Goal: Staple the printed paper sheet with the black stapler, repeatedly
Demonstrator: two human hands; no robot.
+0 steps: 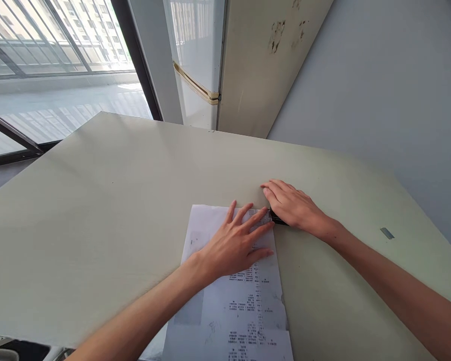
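Printed white paper (244, 306) lies on the pale table (97, 225), reaching down to the bottom edge of the view. My left hand (236, 245) rests flat on the upper part of the paper, its fingers spread. Beside the paper's upper right corner, my right hand (293, 204) is pressed down over a black object (278, 219). Most of that object is hidden under the palm; only a dark strip shows between the two hands, touching the paper's corner.
A small grey piece (387, 233) lies on the table at the right. Behind the table's far edge stands a fridge (199, 60) with a worn side panel. Windows are at the upper left, a grey wall at the right. Dark items show at the bottom left.
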